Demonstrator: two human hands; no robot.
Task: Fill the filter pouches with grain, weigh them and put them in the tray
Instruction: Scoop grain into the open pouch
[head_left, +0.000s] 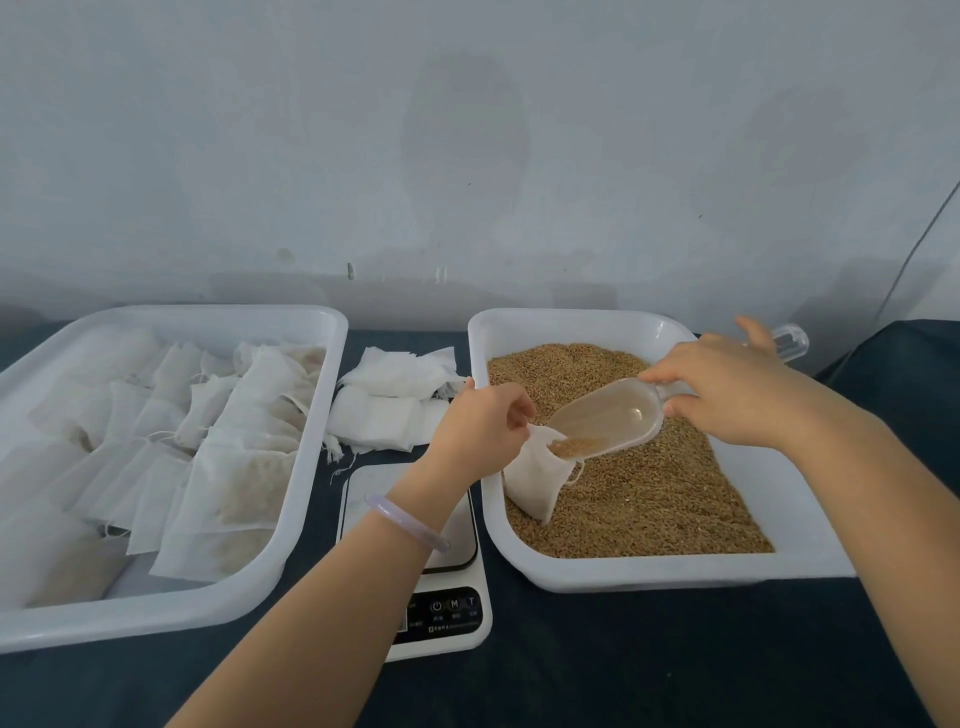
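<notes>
dark cloth table, grey wall | scale nearest, under left forearm | left hand pinches pouch mouth open, pouch standing on grain in bin | right hand fingers curled on scoop handle, tipping grain in | pouch soft, light, floppy, I'd judge: hold at rim, support base | tray left, holds filled pouches

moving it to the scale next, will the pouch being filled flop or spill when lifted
Probably floppy: the pouch is thin cloth that sags and creases below the left hand pinching its mouth. It could spill if tipped, since the mouth is open where the scoop pours grain.
</notes>
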